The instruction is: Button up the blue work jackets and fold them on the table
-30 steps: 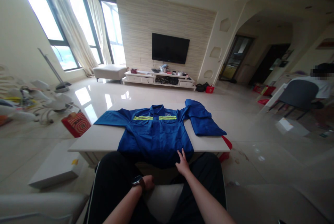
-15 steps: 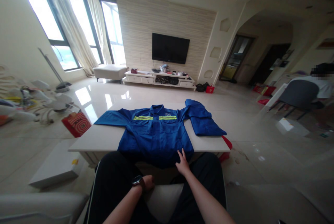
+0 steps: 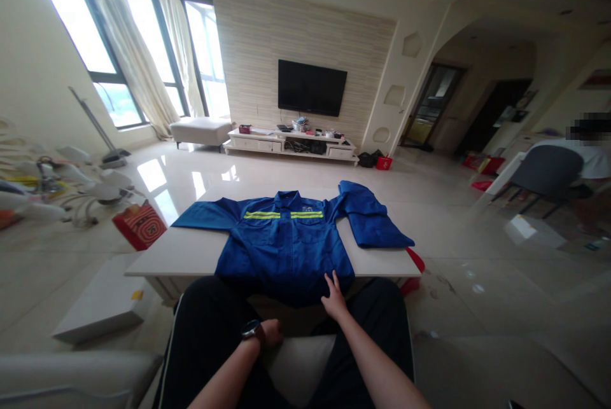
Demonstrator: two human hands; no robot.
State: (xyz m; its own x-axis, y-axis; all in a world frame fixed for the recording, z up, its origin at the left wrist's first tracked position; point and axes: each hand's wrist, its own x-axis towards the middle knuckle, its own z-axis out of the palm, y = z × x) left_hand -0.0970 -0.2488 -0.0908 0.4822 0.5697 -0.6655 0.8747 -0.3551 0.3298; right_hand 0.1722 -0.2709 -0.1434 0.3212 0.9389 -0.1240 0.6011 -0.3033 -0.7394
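Observation:
A blue work jacket (image 3: 286, 250) with yellow reflective stripes lies spread on the white table (image 3: 186, 253), its collar away from me and its hem hanging over the near edge. My right hand (image 3: 335, 298) rests at the lower right of the jacket, fingers apart and touching the cloth. Between my knees, my left hand (image 3: 272, 332) sits low below the hem, a dark watch (image 3: 251, 329) on its wrist. Its fingers are mostly turned from view, so their pose is unclear. Folded blue cloth (image 3: 375, 218) lies on the table's right side, by the jacket's sleeve.
A white box (image 3: 102, 307) stands on the floor left of the table, near a red bag (image 3: 139, 228). Another red item (image 3: 415, 263) shows beside the table's right end. A person (image 3: 592, 158) sits on a grey chair (image 3: 548, 170) at far right.

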